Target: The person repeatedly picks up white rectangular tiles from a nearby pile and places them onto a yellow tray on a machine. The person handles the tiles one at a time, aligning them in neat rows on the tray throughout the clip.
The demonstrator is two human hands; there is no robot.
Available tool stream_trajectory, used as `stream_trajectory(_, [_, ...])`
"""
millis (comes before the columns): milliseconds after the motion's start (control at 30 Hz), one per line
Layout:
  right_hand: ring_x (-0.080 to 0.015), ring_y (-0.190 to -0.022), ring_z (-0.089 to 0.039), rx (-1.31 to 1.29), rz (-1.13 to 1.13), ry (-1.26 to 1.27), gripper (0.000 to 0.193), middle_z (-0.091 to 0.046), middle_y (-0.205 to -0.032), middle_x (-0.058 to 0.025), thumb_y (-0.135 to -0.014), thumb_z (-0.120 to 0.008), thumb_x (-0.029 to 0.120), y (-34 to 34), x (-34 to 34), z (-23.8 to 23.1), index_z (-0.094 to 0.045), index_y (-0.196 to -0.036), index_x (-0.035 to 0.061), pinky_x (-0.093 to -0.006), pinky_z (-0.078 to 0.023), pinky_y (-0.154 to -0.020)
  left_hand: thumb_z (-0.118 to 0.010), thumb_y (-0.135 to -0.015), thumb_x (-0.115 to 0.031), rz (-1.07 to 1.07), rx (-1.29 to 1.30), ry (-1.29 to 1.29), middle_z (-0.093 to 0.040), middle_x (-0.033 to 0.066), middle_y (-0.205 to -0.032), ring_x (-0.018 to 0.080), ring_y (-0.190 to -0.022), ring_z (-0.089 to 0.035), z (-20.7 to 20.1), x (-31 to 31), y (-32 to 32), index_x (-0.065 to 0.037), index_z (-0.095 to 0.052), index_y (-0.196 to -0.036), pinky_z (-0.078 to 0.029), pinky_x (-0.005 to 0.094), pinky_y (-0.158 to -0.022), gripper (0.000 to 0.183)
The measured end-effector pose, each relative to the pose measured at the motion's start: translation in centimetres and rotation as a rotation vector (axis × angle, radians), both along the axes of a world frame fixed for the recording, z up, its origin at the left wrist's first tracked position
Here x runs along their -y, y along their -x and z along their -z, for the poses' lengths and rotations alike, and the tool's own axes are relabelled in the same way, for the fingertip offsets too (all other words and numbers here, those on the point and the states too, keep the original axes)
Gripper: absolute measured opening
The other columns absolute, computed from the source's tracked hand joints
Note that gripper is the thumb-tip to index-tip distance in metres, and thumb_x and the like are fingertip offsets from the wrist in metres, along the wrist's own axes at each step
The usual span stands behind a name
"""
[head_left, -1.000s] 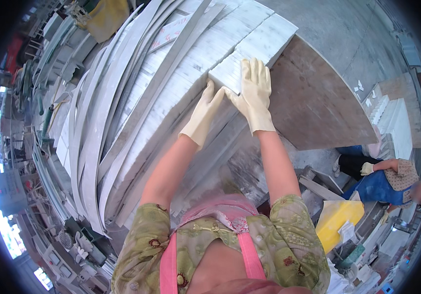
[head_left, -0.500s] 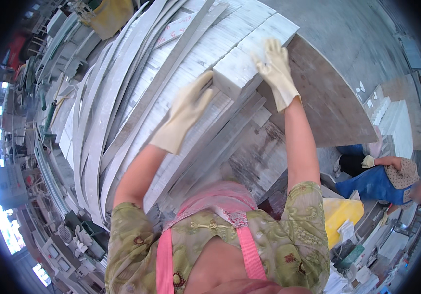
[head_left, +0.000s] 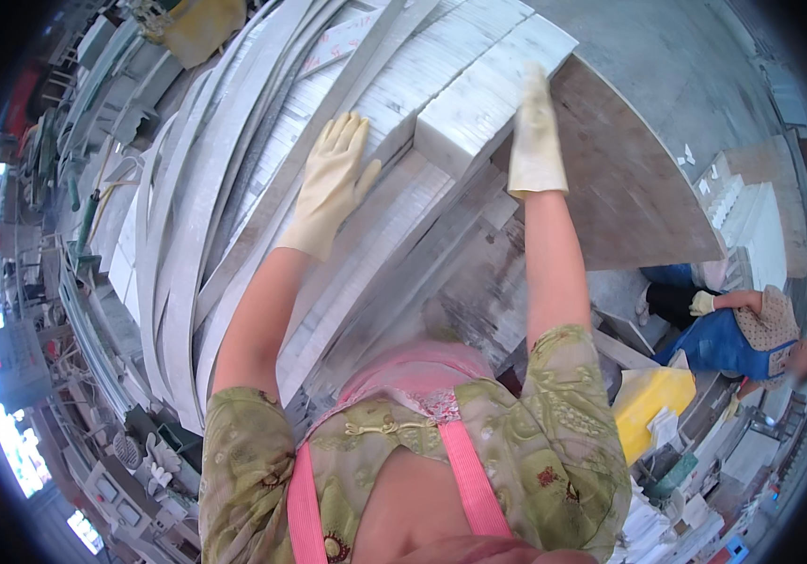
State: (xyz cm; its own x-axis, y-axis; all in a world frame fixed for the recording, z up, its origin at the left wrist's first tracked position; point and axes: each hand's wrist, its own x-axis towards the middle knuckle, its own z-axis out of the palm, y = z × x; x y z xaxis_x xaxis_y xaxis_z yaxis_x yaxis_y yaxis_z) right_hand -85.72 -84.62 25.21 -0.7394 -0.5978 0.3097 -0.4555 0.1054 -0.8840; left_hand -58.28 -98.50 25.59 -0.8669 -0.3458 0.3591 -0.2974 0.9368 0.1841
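Holds left hand (head_left: 331, 186) flat, fingers outstretched, over white marble strips (head_left: 400, 89); holds right hand (head_left: 537, 136) straight-fingered beside the marble stack (head_left: 490, 91) lying between both hands.

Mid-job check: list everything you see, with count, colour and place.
marbled stone stack: one, white-grey, upper centre
long strips: several, grey, on the stack
board: one, brown, right of the stack
stone pieces: several, white, far right
yellow object, kind unclear: one, lower right
co-worker: one, blue apron, right
clutter: uncountable, mixed colours, both sides
sleeves: two, green, below
left hand: one, cream-gloved, at the stack
right hand: one, cream-gloved, stack's right edge
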Motion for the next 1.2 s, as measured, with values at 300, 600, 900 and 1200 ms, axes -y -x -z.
stream_trajectory(300, [-0.0249,-0.152,-0.028,0.756,0.25,0.179,0.088,-0.029,-0.166,-0.0157,-0.105,-0.022,0.067,-2.0,-0.9,5.7,-0.025,-0.159,-0.0018,-0.0343,-0.02,-0.123,-0.069,-0.091,-0.027,-0.006,-0.007,-0.009,-0.053,0.0293,-0.144,0.0423,-0.14,-0.046,-0.1,0.1,0.1,0.009,-0.053,-0.138,-0.033,0.049,-0.12,0.061])
stream_trajectory(600, [-0.0264,-0.157,-0.019,0.845,0.286,0.386,0.073,-0.018,-0.171,-0.0066,-0.108,-0.023,0.057,-3.4,-1.3,4.6,-0.012,-0.165,0.0138,-0.039,-0.018,-0.126,-0.069,-0.091,-0.024,-0.019,-0.023,-0.083,-0.051,0.0283,-0.147,0.0426,-0.142,-0.043,-0.4,-0.1,0.0,0.006,-0.053,-0.14,-0.033,0.0496,-0.121,0.06])
stream_trajectory(900, [-0.0227,-0.158,-0.013,1.038,-0.079,0.685,0.082,-0.011,-0.173,-0.0048,-0.104,-0.029,0.068,-10.2,0.3,7.5,-0.008,-0.166,0.0191,-0.0441,-0.014,-0.127,-0.07,-0.091,-0.024,-0.015,-0.031,-0.076,-0.052,0.0262,-0.147,0.0427,-0.141,-0.044,-0.1,-0.1,-0.1,0.006,-0.053,-0.139,-0.033,0.0485,-0.121,0.059])
stream_trajectory(1200, [-0.0239,-0.158,-0.013,0.955,0.248,0.441,0.078,-0.009,-0.173,-0.0094,-0.107,-0.027,0.061,-8.0,-2.2,5.0,-0.012,-0.165,0.0108,-0.0398,-0.012,-0.127,-0.071,-0.088,-0.022,0.01,-0.08,-0.025,-0.054,0.0275,-0.143,0.0418,-0.138,-0.048,-0.1,0.0,0.0,0.007,-0.055,-0.136,-0.035,0.0481,-0.12,0.058])
